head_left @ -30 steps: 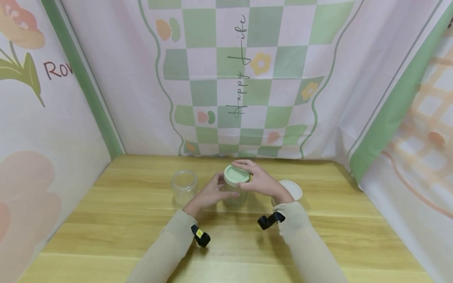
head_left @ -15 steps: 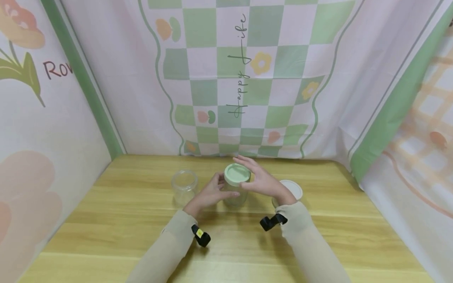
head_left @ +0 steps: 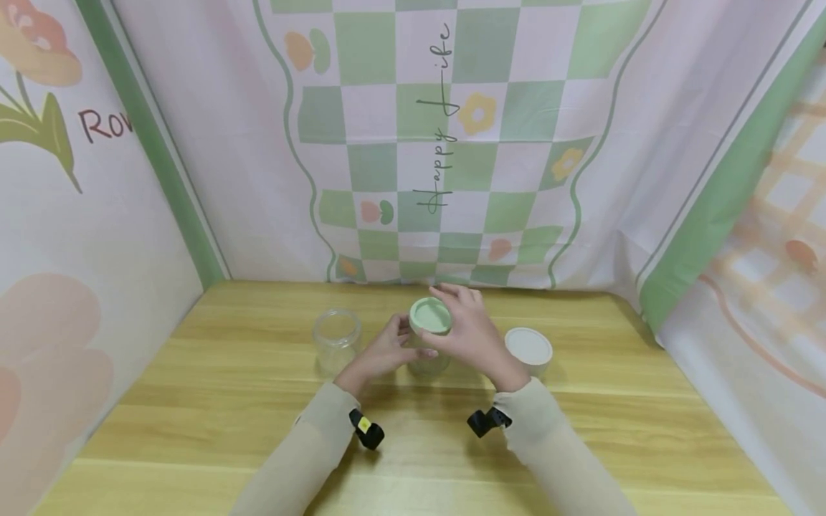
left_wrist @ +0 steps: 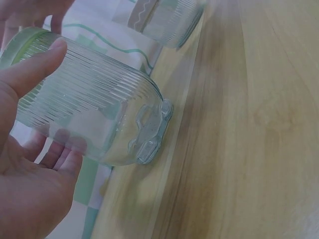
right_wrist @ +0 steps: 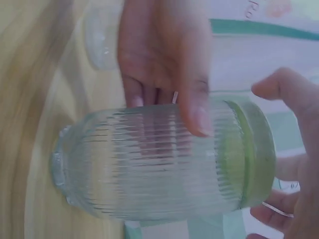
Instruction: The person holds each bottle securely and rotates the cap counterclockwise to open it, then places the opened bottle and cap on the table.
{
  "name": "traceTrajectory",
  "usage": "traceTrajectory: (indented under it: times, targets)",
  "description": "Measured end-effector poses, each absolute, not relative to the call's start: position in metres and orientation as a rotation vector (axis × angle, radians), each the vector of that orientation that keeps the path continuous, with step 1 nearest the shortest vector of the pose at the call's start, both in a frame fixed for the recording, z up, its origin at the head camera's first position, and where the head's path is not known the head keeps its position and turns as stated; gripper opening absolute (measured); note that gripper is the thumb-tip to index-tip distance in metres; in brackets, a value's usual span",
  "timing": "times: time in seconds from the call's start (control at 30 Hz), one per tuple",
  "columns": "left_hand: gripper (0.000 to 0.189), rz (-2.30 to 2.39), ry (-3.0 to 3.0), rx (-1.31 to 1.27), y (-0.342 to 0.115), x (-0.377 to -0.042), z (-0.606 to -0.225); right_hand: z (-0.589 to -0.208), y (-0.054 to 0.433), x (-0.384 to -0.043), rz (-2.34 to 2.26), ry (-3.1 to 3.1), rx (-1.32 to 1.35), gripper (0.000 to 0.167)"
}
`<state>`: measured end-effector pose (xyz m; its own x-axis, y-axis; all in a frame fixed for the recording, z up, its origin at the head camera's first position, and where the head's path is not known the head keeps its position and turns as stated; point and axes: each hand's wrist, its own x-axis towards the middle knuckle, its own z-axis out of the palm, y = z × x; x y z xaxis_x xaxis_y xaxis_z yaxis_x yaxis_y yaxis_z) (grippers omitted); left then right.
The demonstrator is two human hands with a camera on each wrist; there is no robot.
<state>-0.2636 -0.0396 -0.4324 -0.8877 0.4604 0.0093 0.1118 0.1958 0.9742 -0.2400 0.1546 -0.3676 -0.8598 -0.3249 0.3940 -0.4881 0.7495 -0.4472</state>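
Observation:
In the middle of the table stands a ribbed clear glass jar (left_wrist: pixel 94 94) topped by a pale green lid (head_left: pixel 428 315). My left hand (head_left: pixel 387 351) grips the jar's side, thumb on the near face and fingers behind the glass. Over the lid is my right hand (head_left: pixel 471 337), its thumb at the near edge and its fingers curved round the far edge. In the right wrist view the green lid (right_wrist: pixel 260 154) sits on the jar mouth between that thumb and the fingers; whether its threads are engaged I cannot tell.
To the left stands a clear glass jar without a lid (head_left: pixel 337 340). A jar with a white lid (head_left: pixel 528 346) is on the right, beside my right wrist. Behind the wooden table (head_left: pixel 426 451) hangs a green checked curtain (head_left: pixel 422 165).
My right hand loosened and drew slightly off the lid, then swung back over its right side with the wrist turned nearer. The white-lidded jar came into fuller view. The left hand stayed put.

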Motion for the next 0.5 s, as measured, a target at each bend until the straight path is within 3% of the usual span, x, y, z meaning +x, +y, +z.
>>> traceTrajectory:
  times: [0.5]
  targets:
    - [0.092, 1.768, 2.168, 0.516, -0.039, -0.265, -0.434, -0.374, 0.142, -0.231, 0.514, -2.586, 0.438, 0.090]
